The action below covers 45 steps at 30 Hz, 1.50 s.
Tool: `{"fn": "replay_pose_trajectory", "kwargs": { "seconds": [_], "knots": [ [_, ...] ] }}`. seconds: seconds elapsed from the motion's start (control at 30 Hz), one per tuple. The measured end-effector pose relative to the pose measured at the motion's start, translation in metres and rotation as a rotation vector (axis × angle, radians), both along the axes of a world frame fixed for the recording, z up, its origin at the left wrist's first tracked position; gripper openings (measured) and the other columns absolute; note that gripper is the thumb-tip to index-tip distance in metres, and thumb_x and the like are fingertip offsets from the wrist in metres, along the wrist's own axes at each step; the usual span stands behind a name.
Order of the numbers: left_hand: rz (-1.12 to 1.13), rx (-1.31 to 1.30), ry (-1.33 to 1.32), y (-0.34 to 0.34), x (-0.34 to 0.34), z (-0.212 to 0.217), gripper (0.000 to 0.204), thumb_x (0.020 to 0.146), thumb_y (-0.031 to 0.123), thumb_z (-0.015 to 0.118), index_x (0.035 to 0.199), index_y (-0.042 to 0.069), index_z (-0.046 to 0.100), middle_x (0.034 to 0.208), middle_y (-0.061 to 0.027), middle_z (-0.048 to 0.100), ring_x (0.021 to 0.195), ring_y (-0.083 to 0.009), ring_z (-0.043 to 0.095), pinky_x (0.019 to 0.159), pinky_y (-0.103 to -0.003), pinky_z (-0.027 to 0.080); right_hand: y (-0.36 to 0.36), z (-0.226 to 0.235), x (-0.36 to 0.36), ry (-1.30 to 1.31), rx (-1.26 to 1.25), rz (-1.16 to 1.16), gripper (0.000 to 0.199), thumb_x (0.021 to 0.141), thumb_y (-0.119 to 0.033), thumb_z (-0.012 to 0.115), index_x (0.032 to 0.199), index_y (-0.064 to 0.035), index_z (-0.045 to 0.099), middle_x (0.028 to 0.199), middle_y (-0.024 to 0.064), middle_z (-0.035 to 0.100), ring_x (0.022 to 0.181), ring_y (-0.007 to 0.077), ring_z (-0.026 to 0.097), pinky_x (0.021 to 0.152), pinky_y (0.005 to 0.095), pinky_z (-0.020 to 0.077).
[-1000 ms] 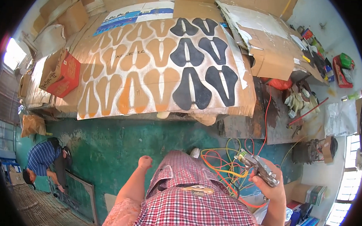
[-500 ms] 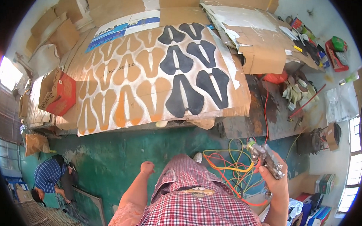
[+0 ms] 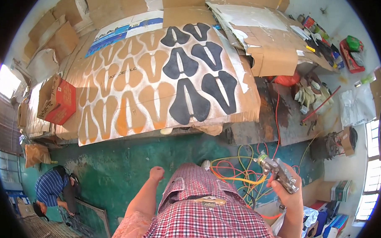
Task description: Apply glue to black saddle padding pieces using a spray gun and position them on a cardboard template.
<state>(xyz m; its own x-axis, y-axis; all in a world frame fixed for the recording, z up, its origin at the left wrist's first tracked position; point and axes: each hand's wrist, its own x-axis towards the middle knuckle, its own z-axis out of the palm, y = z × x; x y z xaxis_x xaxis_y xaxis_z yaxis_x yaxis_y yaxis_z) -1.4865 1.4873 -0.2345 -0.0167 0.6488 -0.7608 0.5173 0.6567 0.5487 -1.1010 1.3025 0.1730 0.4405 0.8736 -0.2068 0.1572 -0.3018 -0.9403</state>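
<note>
My right hand (image 3: 286, 191) is wrapped round a metal spray gun (image 3: 281, 172), raised at the right over the floor, its nozzle end pointing away and to the left. An orange hose (image 3: 271, 216) runs near its lower end. My left hand (image 3: 156, 173) hangs over the green floor with curled fingers, apart from everything, and I see nothing in it. Ahead, a cardboard-covered table (image 3: 247, 106) carries several black two-lobed pieces (image 3: 180, 104) with slots on its right half. Bare brown outlines of the same shape (image 3: 127, 117), edged in white overspray, cover the left half.
A red carton (image 3: 66, 102) stands at the table's left end. Tangled yellow, red and green hoses (image 3: 239, 175) lie on the floor near my right hand. Another person in a striped shirt (image 3: 49, 187) bends over at the lower left. A second cardboard-covered surface (image 3: 272, 63) is at the far right.
The table and its pieces have shifted slightly left in the view. The spray gun stays in my right hand, tilted a little differently; my left hand has barely moved.
</note>
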Motion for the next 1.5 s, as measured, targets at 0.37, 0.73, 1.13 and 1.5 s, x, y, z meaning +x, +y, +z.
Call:
{"fn": "replay_pose_trajectory", "kwargs": {
  "seconds": [0.37, 0.73, 1.13, 1.5],
  "knots": [
    [0.076, -0.057, 0.011, -0.008, -0.011, -0.009, 0.018, 0.071, 0.003, 0.06, 0.088, 0.005, 0.063, 0.07, -0.0065, 0.058, 0.052, -0.0206, 0.058, 0.044, -0.031, 0.047, -0.001, -0.007, 0.012, -0.033, -0.045, 0.095, 0.047, 0.078, -0.015, 0.073, 0.117, 0.0035, 0.055, 0.089, 0.0039, 0.062, 0.078, 0.0088, 0.056, 0.068, 0.0237, 0.0457],
    [0.104, -0.018, 0.042, -0.008, -0.002, 0.006, 0.022, 0.071, 0.008, 0.061, 0.091, 0.001, 0.067, 0.075, -0.0095, 0.064, 0.056, -0.0213, 0.061, 0.051, -0.034, 0.053, 0.017, -0.02, 0.024, -0.106, 0.083, 0.115, 0.056, 0.079, -0.014, 0.072, 0.125, 0.0066, 0.049, 0.088, 0.0049, 0.062, 0.076, 0.0117, 0.059, 0.068, 0.0258, 0.0491],
    [0.106, -0.021, 0.047, -0.014, -0.014, 0.001, 0.018, 0.072, 0.009, 0.061, 0.088, 0.001, 0.067, 0.073, -0.0096, 0.064, 0.054, -0.0207, 0.061, 0.05, -0.035, 0.051, 0.022, -0.004, 0.015, 0.02, 0.055, 0.004, 0.053, 0.08, -0.015, 0.071, 0.123, 0.0083, 0.05, 0.085, 0.0056, 0.062, 0.074, 0.0122, 0.06, 0.068, 0.0265, 0.0502],
    [0.067, -0.022, 0.056, -0.006, -0.018, -0.005, 0.018, 0.07, 0.01, 0.06, 0.085, 0.003, 0.067, 0.069, -0.0089, 0.064, 0.053, -0.0202, 0.061, 0.05, -0.034, 0.05, 0.024, -0.001, 0.005, 0.02, 0.049, 0.105, 0.053, 0.078, -0.013, 0.071, 0.123, 0.008, 0.05, 0.085, 0.0055, 0.062, 0.075, 0.0125, 0.061, 0.068, 0.0265, 0.0509]
  ]
}}
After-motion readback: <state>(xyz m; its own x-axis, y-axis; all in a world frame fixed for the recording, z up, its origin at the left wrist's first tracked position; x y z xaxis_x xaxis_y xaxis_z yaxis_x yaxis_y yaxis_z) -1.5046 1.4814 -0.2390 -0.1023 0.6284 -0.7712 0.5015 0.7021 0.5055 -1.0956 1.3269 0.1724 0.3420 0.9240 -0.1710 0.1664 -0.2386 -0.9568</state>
